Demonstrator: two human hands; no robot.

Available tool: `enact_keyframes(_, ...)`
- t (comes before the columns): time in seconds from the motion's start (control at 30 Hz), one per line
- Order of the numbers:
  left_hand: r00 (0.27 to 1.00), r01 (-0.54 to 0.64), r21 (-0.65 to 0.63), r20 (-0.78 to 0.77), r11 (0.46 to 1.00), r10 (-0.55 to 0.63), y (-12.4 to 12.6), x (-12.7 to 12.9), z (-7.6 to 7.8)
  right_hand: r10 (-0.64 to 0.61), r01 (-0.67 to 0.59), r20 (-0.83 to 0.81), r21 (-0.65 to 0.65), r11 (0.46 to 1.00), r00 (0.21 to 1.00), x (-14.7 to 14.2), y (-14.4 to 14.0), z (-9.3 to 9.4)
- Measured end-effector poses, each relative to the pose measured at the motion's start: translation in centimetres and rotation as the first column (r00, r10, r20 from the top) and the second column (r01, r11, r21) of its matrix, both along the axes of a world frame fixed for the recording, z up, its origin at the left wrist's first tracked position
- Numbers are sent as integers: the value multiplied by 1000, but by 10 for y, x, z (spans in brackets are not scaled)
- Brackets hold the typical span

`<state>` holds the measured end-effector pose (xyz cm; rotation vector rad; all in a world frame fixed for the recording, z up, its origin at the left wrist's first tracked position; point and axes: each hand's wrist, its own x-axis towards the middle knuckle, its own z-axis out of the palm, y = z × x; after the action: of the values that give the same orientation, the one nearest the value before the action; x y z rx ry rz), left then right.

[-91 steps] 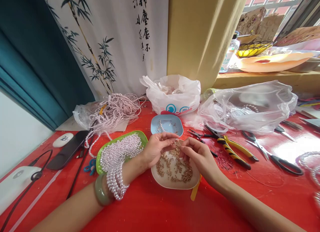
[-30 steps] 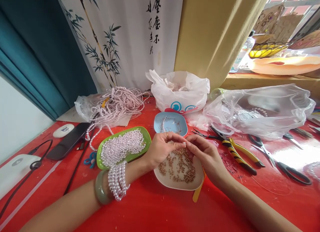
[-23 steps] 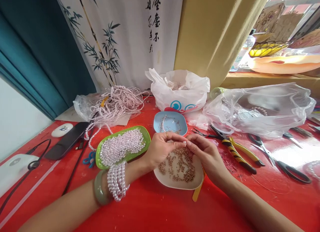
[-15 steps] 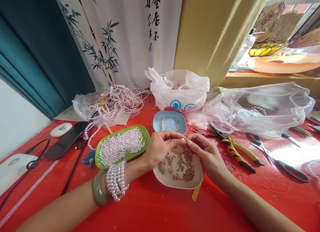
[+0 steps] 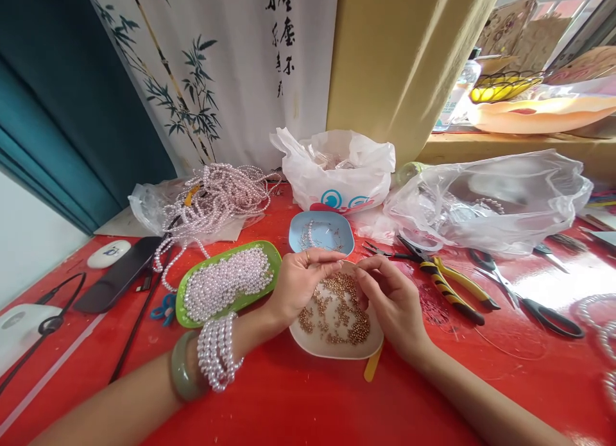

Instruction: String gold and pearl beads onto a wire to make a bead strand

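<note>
My left hand [image 5: 301, 285] pinches with thumb and forefinger over the white dish [image 5: 332, 353], which holds scattered gold beads [image 5: 359, 330]. Whatever lies between those fingertips is too small to make out. Facing it, a short gap to the right, my right hand [image 5: 392, 301] is also pinched, its contents hidden. A green tray [image 5: 179, 308] full of pearl beads [image 5: 226, 284] lies left of my left hand. Just beyond both hands is a blue dish [image 5: 293, 231] with pins and a few pearls. Several pearl strands [image 5: 219, 353] and a green bangle [image 5: 183, 367] circle my left wrist.
Yellow-black pliers [image 5: 452, 289] and black-handled scissors [image 5: 551, 317] lie to the right. Behind stand a white plastic bag [image 5: 339, 170] and a clear bag [image 5: 529, 208]. Heaped pearl strands [image 5: 221, 192], a phone [image 5: 118, 273] and a cable [image 5: 139, 330] occupy the left side.
My fingertips have drawn a little apart. The white bead seen between them earlier no longer shows. The whole view has shifted slightly, moving the scene left.
</note>
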<state>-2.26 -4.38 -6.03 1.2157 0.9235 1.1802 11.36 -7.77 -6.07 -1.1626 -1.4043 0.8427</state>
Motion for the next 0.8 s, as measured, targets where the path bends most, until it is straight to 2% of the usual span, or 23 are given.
enact_keyframes(0.47,998,31,57,-49,998,-28,-2,-1,3,-58,48,122,85,995,991,1,2,-7)
enact_keyframes(0.67,993,30,148,-121,989,-12,-4,-1,7,-83,36,237,195,980,968,2,1,-7)
enact_keyframes(0.8,991,50,203,-129,978,-24,-5,-1,7,-58,10,282,169,986,958,1,1,-6)
